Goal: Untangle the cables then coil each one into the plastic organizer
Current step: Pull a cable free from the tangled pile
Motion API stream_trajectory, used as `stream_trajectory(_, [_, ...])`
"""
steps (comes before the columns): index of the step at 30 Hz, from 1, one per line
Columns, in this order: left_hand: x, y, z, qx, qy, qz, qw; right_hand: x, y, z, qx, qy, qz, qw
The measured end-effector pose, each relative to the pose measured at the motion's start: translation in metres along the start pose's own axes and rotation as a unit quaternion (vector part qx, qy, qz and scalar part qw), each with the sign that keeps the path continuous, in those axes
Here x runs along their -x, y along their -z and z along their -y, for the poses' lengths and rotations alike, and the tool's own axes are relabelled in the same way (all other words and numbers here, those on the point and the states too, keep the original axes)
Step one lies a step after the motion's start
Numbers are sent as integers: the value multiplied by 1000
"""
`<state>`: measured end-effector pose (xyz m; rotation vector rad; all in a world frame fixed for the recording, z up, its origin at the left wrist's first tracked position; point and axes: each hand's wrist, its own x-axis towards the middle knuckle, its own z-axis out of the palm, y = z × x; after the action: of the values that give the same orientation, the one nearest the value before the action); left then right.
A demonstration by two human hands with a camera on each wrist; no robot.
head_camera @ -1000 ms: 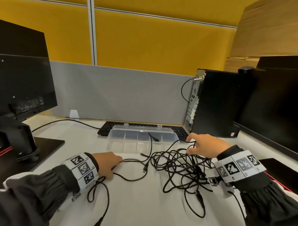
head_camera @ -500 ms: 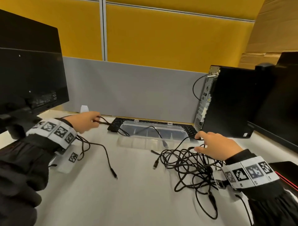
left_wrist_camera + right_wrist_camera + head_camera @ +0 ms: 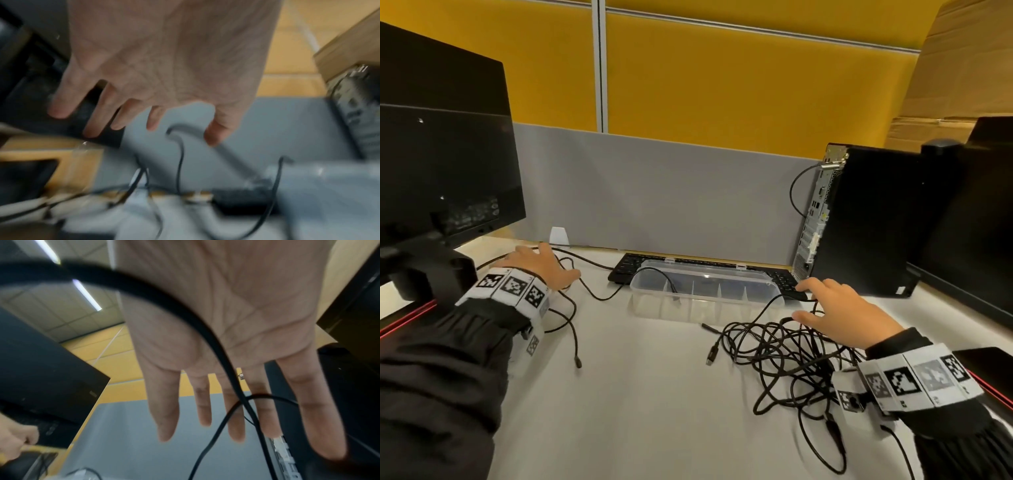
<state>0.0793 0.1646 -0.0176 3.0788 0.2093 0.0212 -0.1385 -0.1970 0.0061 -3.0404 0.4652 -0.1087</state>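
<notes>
A tangled heap of thin black cables is seen on the white bench, at its right side, just in front of the clear plastic organizer with divided compartments. The right hand is laid flat on the far right edge of the heap, fingers straight and spread (grip wide, nothing clasped); in the right wrist view the palm is crossed by one black cable strand, with a second loop running below the fingertips.

The left hand is held at the far left of the bench, beside the black monitor stand and well apart from the heap. A single black cable is seen running from under this hand across the bench and over the organizer's left rim into a left compartment; a loose end lies nearer the body. In the left wrist view (blurred) the fingers are partly extended, with cable passing just below the thumb; whether the cable is actually pinched cannot be told.

A black keyboard lies directly behind the organizer, and a black desktop tower stands upright at the right.
</notes>
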Motion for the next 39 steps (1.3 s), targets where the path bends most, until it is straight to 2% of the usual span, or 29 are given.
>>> stream_trajectory(1, [6,8,-4,-21,-11,-6,1000,1,2,-1,-25,-1,-7,1000])
stream_trajectory(3, [28,28,-19,-21,-74,-62,995,4,4,-4,-78,-4,-12,997])
stream_trajectory(5, [63,42,-39,93,-190,-108,971,6,4,-8,-111,-6,-4,994])
stream_trajectory(6, [85,46,-51,180,-260,-91,944,8,3,-11,-118,-8,0,993])
stream_trajectory(8, [129,44,-75,306,-374,14,876,10,-2,-16,-125,-16,12,992])
stream_trajectory(10, [162,32,-97,350,-433,107,824,10,-5,-20,-129,-18,24,991])
stream_trajectory(12, [182,18,-117,349,-461,140,804,11,-6,-24,-143,3,10,990])
stream_trajectory(14, [196,7,-133,357,-466,194,786,14,-6,-23,-211,45,-30,976])
stream_trajectory(17, [214,-7,-151,368,-480,274,748,21,-2,-10,-381,117,-46,916])
stream_trajectory(20, [218,-22,-161,351,-499,220,761,27,5,2,-466,170,-36,868])
stream_trajectory(23, [204,-29,-159,400,-455,209,768,28,15,1,-447,184,-104,869])
stream_trajectory(27, [190,-22,-148,422,-456,197,759,29,28,-13,-426,179,-231,856])
stream_trajectory(32, [167,-21,-139,437,-397,149,793,27,34,-35,-369,164,-334,852])
stream_trajectory(36, [158,-27,-139,401,-359,174,825,24,34,-36,-383,161,-422,806])
stream_trajectory(39, [158,-24,-138,363,-358,169,843,24,39,-29,-435,174,-445,763])
